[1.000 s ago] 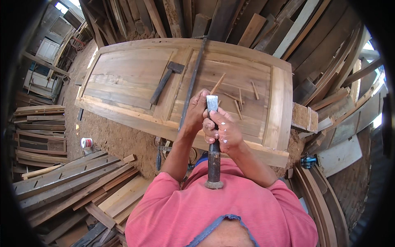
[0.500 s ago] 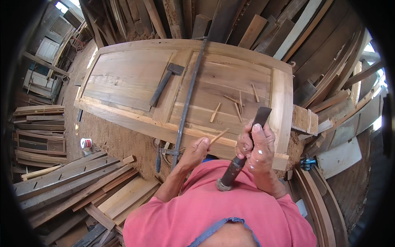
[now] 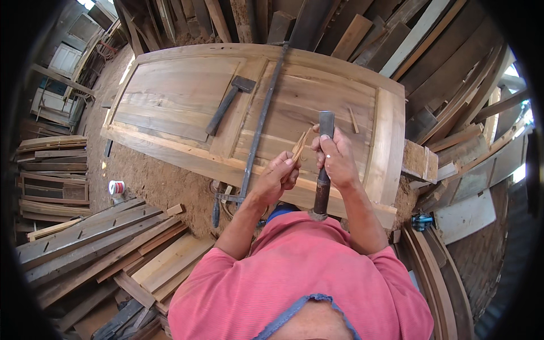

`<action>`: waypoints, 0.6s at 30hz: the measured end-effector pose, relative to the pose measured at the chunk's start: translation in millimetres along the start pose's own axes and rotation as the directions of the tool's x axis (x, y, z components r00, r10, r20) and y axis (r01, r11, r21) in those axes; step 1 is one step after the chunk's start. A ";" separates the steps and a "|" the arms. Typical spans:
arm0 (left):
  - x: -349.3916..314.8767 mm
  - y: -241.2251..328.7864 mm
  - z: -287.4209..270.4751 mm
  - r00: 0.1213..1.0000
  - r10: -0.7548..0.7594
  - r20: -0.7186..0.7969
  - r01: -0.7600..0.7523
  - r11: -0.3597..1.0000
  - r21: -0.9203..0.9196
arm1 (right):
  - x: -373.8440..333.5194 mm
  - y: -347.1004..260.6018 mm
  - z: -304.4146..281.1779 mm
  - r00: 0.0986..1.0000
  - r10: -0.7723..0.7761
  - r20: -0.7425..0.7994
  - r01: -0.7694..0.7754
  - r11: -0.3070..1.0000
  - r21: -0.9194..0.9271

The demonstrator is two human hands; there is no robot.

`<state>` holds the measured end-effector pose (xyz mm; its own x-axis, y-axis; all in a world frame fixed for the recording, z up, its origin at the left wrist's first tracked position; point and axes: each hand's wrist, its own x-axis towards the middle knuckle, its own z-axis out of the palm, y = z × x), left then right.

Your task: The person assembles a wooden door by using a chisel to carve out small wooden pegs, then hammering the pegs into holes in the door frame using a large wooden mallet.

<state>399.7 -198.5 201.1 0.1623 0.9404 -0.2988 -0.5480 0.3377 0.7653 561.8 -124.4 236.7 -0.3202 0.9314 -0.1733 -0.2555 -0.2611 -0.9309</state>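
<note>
My right hand (image 3: 338, 160) wrapped round the chisel (image 3: 323, 164), now higher, left hand (image 3: 279, 175) pinching a wood sliver (image 3: 299, 148), above the wooden door (image 3: 187, 96) among stacked planks (image 3: 96, 249).

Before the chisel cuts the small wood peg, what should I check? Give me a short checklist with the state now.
1. Right hand grips the chisel firmly: ok.
2. Left hand holds the wood peg: ok.
3. Left fingers away from the chisel blade: cannot tell, blade edge hidden.
4. Peg resting on the door for support: not ok, held in the air.
5. Hammer and long bar clamp lie apart from both hands: ok.
</note>
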 end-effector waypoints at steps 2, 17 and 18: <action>5.4 -2.4 -6.7 1.000 0.018 -0.013 -0.019 0.995 -0.096 | -0.9 -1.0 8.2 0.998 0.039 -0.040 -0.030 0.982 0.184; 34.4 6.9 -27.5 0.979 0.199 0.038 -0.202 0.974 0.108 | -42.1 20.9 55.8 0.868 0.355 0.347 -0.490 0.727 0.481; 31.3 6.4 -27.7 0.979 0.202 0.022 -0.203 0.972 0.116 | -43.2 19.7 56.0 0.872 0.351 0.341 -0.480 0.744 0.464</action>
<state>378.5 -168.1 180.8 0.0660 0.9899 -0.1254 -0.4707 0.1417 0.8708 519.5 -184.0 243.8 -0.6798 0.6344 -0.3681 -0.4594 -0.7595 -0.4605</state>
